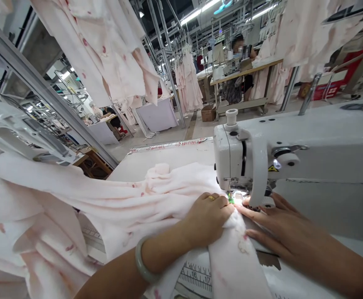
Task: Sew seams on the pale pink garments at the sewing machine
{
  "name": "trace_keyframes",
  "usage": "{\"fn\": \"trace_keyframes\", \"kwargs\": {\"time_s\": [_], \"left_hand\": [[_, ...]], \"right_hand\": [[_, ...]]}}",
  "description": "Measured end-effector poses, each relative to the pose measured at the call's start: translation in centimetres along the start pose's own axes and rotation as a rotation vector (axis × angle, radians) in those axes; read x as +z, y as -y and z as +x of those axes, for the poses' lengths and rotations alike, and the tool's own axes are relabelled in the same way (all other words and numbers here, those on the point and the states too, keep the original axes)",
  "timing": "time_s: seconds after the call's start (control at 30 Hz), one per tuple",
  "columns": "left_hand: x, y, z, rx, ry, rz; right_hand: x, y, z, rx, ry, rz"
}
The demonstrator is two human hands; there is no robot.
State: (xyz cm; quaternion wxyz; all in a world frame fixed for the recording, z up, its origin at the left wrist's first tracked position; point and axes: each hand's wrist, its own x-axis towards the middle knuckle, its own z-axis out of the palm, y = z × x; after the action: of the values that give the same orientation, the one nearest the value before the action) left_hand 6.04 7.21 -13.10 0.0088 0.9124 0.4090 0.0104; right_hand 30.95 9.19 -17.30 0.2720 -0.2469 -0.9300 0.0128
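Nearest the camera is the left forearm, a pale bangle (140, 258) at its wrist, crossing the near edge of the table (171, 158), where a printed ruler strip (196, 275) shows. The pink-white cloth (165, 203) spills from beyond the table's left edge, runs in folds across the middle to the needle of the sewing machine (237, 153), and sends a strip down toward the near edge.

In the background, a brown box (208, 113) and a red crate (326, 88) sit on the floor; I cannot make out their contents.

The left hand (208, 220) lies knuckles up on the cloth just left of the needle, fingers curled close together; its thumb is hidden, so I cannot tell whether it pinches the cloth. The right hand (277, 226) reaches in from the table's right side, palm down, fingers extended and spread, partly behind the machine's guard, fingertips touching the cloth without grasping it.
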Motion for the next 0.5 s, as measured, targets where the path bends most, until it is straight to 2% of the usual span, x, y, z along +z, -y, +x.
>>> {"fn": "trace_keyframes", "kwargs": {"time_s": [0.17, 0.37, 0.43, 0.5], "left_hand": [[0.3, -0.2, -0.2, -0.016, -0.031, 0.001], [-0.3, 0.1, -0.1, -0.041, 0.015, -0.081], [-1.1, -0.1, -0.5, -0.048, 0.047, -0.133], [-1.8, -0.8, -1.6, -0.08, 0.044, -0.164]], "right_hand": [[-0.3, -0.2, 0.1, -0.011, -0.021, 0.031], [-1.1, -0.8, 0.6, 0.091, 0.016, 0.048], [-1.8, -0.2, -0.1, 0.135, 0.012, 0.037], [-2.1, 1.7, -2.0, 0.187, 0.023, 0.052]]}}
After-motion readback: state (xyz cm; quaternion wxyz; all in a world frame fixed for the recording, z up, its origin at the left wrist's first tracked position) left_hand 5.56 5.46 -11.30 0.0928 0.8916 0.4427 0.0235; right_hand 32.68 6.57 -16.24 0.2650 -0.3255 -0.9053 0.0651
